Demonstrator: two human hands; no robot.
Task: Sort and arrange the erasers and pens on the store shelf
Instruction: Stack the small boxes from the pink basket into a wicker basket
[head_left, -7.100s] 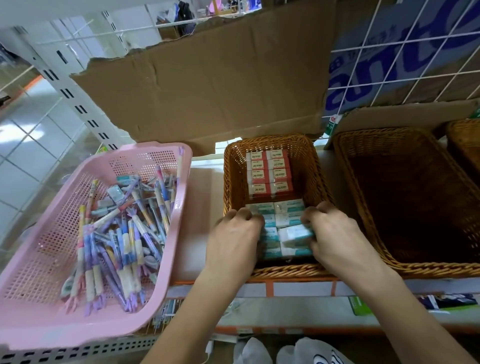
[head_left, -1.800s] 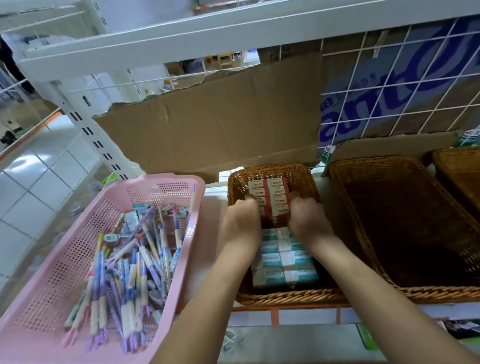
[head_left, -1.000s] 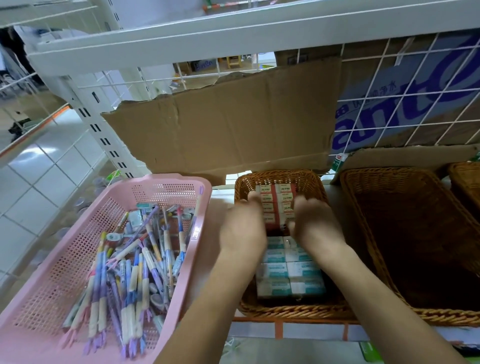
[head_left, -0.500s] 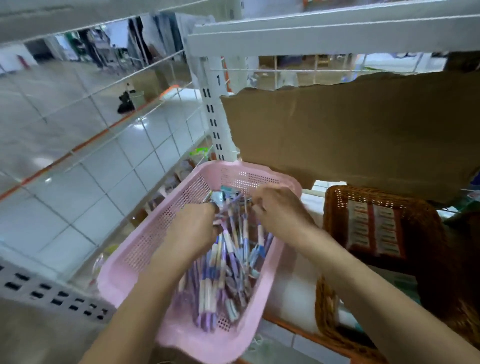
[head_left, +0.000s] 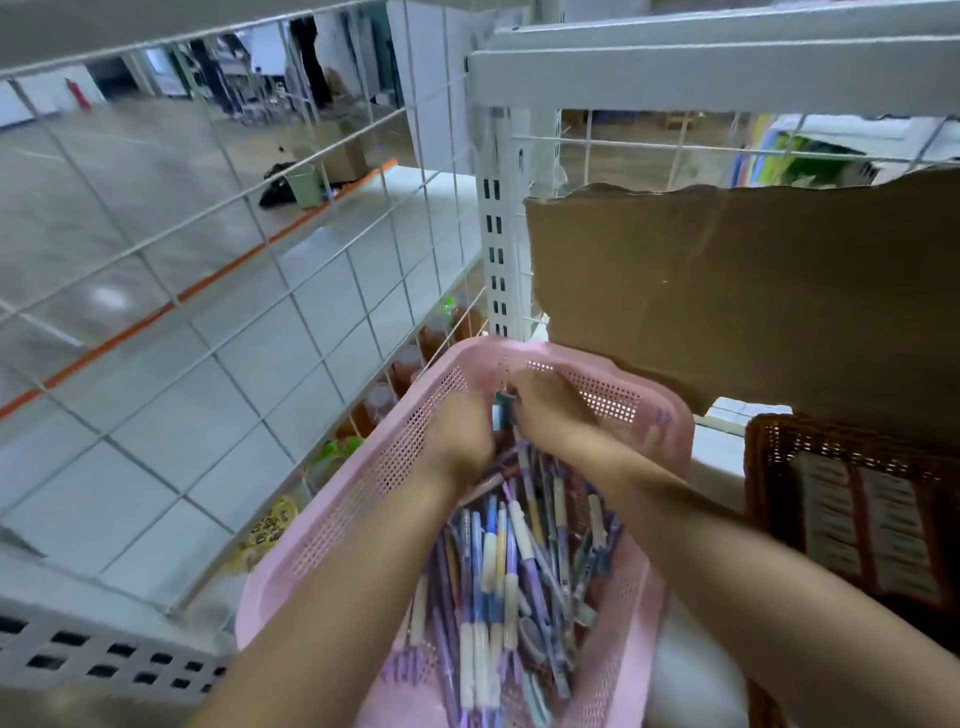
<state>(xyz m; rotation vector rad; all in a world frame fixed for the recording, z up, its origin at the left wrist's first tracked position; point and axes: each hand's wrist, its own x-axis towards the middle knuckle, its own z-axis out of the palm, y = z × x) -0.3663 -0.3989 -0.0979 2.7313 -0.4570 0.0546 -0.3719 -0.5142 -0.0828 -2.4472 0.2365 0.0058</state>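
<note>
many pens (head_left: 498, 561) beneath left hand (head_left: 460, 436), right hand (head_left: 548, 410)

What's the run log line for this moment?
left hand, right hand: in pink basket, far end, with pens | small teal item between them, grip unclear | wicker basket of erasers: right, untouched

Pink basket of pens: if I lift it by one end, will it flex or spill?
Probably flexes a little: the pink basket has thin, perforated plastic walls. The pens lie loose and heaped, so they would likely slide toward the lower end.
</note>
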